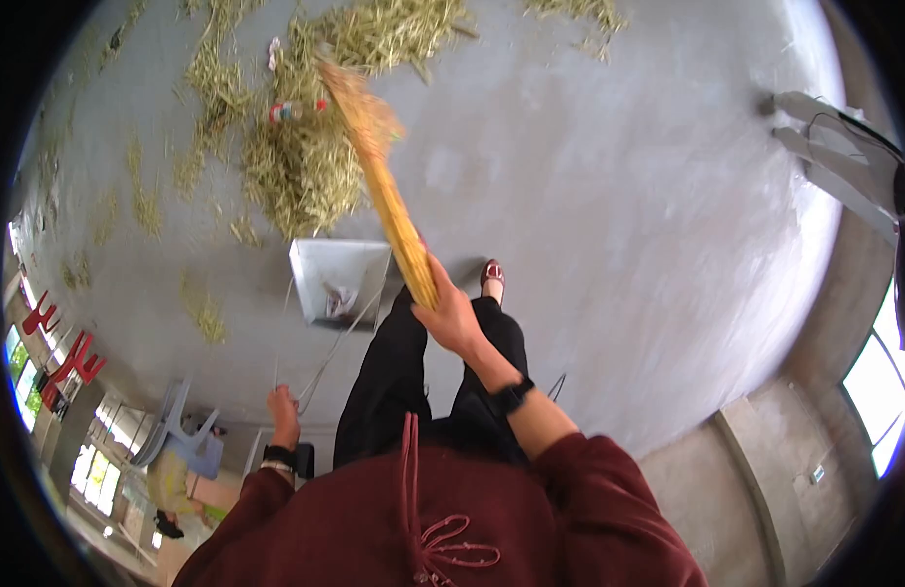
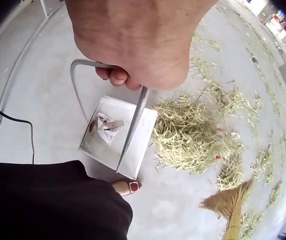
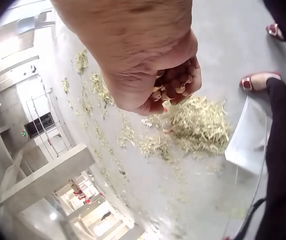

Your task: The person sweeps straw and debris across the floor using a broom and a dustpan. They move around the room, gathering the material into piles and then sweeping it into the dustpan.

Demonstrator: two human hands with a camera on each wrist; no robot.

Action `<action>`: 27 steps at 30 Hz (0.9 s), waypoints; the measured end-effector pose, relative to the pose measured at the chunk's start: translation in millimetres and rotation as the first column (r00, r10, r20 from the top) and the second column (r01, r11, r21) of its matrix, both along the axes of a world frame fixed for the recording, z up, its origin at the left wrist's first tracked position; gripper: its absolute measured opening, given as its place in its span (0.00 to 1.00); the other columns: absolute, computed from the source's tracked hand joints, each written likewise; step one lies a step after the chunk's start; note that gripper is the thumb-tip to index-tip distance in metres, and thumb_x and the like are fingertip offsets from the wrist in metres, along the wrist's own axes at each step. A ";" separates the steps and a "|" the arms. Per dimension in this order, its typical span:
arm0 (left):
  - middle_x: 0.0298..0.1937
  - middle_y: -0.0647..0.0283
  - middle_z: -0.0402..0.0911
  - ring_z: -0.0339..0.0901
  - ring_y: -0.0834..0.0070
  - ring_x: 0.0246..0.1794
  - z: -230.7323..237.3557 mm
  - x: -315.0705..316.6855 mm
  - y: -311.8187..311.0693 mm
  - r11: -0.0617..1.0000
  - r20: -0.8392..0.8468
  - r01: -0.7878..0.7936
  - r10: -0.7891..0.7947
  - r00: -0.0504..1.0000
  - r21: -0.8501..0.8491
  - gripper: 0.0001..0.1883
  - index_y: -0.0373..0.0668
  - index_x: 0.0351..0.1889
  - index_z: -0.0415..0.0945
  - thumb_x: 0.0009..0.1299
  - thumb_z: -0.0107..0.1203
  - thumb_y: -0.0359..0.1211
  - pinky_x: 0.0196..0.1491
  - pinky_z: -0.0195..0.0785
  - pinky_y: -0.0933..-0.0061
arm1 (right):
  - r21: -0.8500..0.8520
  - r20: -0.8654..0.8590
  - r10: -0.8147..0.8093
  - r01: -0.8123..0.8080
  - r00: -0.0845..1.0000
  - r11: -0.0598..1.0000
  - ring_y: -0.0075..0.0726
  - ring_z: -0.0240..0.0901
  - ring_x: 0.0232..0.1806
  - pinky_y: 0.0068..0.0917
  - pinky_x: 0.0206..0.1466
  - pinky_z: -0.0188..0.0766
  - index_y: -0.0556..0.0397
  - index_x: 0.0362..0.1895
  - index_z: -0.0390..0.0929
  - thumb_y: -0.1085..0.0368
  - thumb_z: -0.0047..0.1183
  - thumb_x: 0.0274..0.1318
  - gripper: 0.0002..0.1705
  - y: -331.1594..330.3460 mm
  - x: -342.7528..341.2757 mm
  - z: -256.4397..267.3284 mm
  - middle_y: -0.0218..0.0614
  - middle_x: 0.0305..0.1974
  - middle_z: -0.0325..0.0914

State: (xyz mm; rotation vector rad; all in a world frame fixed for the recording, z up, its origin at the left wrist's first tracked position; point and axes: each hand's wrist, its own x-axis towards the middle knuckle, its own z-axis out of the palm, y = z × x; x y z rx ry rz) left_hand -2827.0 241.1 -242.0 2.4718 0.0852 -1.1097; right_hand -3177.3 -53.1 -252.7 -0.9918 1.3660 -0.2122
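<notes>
My right hand (image 1: 454, 318) grips the yellow handle of a broom (image 1: 386, 201). Its bristles, blurred in the head view, reach over a pile of dry straw (image 1: 310, 186). My left hand (image 1: 284, 416) holds the thin metal handle (image 2: 134, 120) of a white dustpan (image 1: 340, 256). The dustpan stands by my feet, its mouth facing the straw, with a crumpled wrapper (image 2: 104, 131) inside. Among the straw lies a clear bottle (image 1: 286, 112) with red on it. The right wrist view shows curled fingers (image 3: 180, 82), with most of the broom hidden behind the hand.
More straw (image 1: 403, 34) is strewn across the grey floor (image 1: 609, 225), mostly ahead and to the left. Red chairs (image 1: 79, 360) and a person bending by a blue-grey chair (image 1: 193, 440) are at far left. White panels (image 1: 829, 161) stand on the right. A black cable (image 2: 13, 117) runs along the floor.
</notes>
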 end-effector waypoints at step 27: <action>0.18 0.66 0.65 0.62 0.80 0.15 63.5 -169.3 -161.8 0.978 0.217 0.114 -0.150 0.964 0.172 0.14 0.37 0.28 0.70 0.67 0.35 0.36 0.17 0.53 0.78 | 0.252 0.033 0.200 -0.202 0.979 0.946 0.60 0.73 0.40 0.41 0.44 0.70 0.45 0.68 0.30 0.65 0.52 0.38 0.55 -225.0 0.8 -92.8 0.62 0.36 0.74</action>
